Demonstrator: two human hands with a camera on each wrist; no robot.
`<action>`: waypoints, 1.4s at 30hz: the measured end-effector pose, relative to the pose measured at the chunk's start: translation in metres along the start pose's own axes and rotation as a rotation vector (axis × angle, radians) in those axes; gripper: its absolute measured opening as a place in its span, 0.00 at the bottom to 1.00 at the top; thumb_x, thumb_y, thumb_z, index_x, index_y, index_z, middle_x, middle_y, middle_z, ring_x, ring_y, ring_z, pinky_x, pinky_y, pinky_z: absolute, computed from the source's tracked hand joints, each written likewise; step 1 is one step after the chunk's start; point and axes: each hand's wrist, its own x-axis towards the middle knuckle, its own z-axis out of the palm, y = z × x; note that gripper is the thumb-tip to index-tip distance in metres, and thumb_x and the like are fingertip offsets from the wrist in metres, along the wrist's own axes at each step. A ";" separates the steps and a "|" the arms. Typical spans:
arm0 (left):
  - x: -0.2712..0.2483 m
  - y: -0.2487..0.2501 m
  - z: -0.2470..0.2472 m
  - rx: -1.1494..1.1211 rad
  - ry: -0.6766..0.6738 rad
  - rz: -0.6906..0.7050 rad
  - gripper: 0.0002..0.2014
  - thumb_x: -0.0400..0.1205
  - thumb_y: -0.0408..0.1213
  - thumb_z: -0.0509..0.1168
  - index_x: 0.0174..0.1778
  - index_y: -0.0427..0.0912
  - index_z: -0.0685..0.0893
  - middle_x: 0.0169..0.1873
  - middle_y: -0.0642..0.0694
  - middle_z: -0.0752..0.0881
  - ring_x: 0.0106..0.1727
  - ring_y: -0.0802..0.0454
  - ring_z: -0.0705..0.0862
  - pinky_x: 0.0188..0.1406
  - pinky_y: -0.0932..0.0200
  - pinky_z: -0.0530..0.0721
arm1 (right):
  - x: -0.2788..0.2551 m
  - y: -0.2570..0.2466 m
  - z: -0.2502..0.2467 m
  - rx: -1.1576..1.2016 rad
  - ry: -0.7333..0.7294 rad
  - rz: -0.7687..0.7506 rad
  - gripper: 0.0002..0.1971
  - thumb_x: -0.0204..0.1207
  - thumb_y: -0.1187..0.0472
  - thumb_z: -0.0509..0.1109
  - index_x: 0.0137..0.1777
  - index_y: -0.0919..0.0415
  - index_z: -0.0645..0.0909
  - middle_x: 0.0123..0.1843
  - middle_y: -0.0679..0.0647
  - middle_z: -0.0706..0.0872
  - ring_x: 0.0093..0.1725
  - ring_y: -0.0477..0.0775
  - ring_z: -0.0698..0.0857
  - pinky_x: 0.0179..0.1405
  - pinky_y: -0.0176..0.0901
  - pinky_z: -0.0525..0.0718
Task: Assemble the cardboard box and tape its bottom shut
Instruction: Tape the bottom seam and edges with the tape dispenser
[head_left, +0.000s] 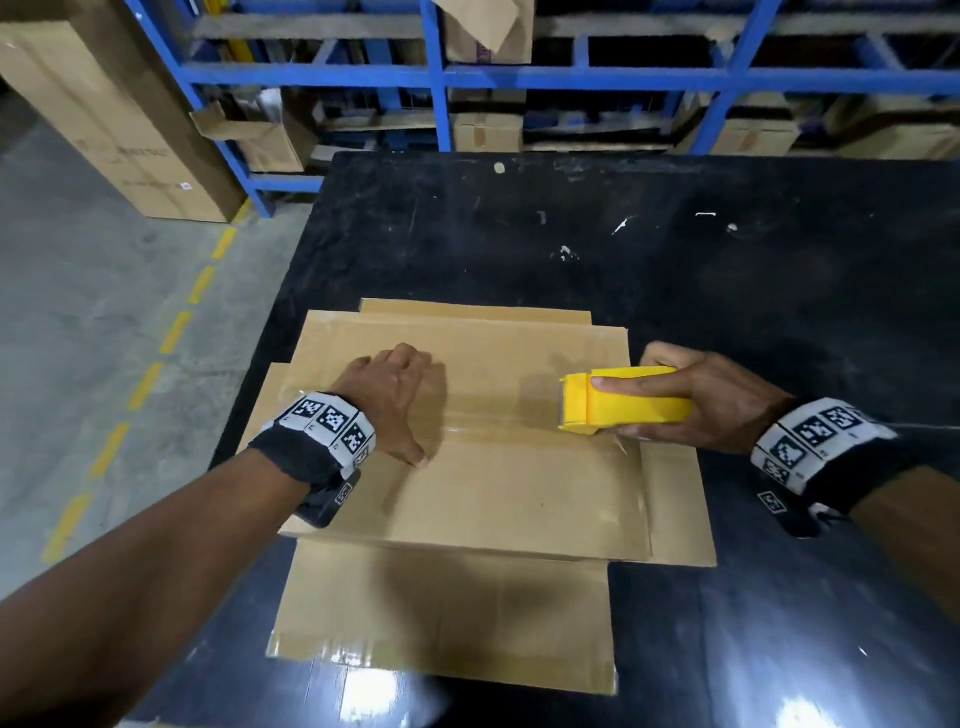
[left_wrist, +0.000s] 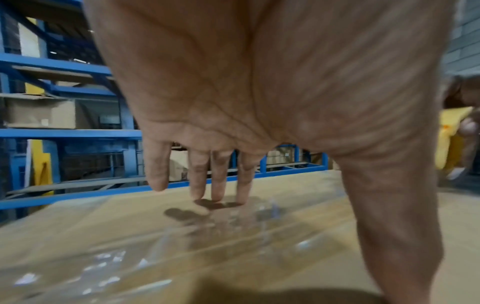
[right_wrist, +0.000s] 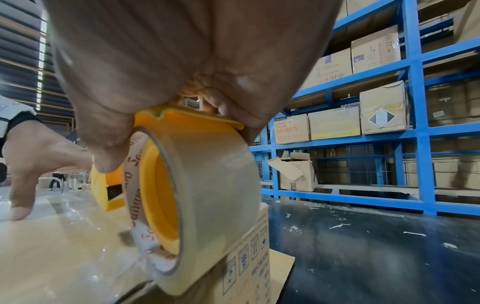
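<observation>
Right grip: the right hand (head_left: 711, 395) is wrapped round the yellow tape dispenser (head_left: 626, 399), thumb along its near face, fingers curled over the far side.
Dispenser: hard yellow plastic, blocky; its roll of clear tape (right_wrist: 207, 205) sits at the box's right edge, low against the cardboard.
Left grip: the left hand (head_left: 397, 400) lies spread with straight fingers (left_wrist: 219, 174), tips and thumb pressing on the box top to the left of the dispenser; it grasps nothing.
Box: the cardboard box (head_left: 467, 467) stands bottom up on the table, directly under both hands; its closed flaps form a flat brown face, matte and slightly creased.
Seam: a glossy strip of tape (head_left: 493, 421) runs between the two hands along the middle seam; more shiny tape shows on the near flap.
Edges: loose flaps spread flat on the table on all four sides of the box; the right side panel carries printed handling symbols.
Table: the black table (head_left: 779, 270), scuffed with white flecks, lies open beyond and to the right of the right hand.
Beyond: blue steel shelving (right_wrist: 415, 133) with cartons stands past the table's far edge.
</observation>
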 end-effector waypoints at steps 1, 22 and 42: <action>0.004 0.015 -0.002 -0.024 0.008 0.047 0.66 0.62 0.73 0.76 0.91 0.55 0.48 0.89 0.52 0.51 0.88 0.45 0.60 0.87 0.39 0.61 | 0.000 0.000 0.002 0.009 0.015 -0.007 0.34 0.72 0.35 0.72 0.79 0.27 0.68 0.50 0.45 0.72 0.42 0.48 0.77 0.40 0.45 0.83; 0.025 0.078 0.003 0.051 -0.012 0.106 0.69 0.55 0.81 0.73 0.88 0.69 0.40 0.91 0.55 0.47 0.90 0.47 0.54 0.88 0.35 0.51 | -0.080 0.059 -0.016 -0.062 -0.063 0.103 0.31 0.72 0.30 0.64 0.77 0.25 0.68 0.52 0.45 0.73 0.41 0.44 0.76 0.42 0.35 0.76; 0.031 0.070 0.012 -0.054 -0.016 0.117 0.72 0.50 0.81 0.73 0.86 0.72 0.38 0.90 0.57 0.44 0.91 0.47 0.50 0.86 0.32 0.61 | -0.048 0.079 0.019 -0.141 -0.322 0.286 0.26 0.77 0.39 0.69 0.75 0.24 0.70 0.56 0.48 0.76 0.54 0.52 0.79 0.50 0.41 0.73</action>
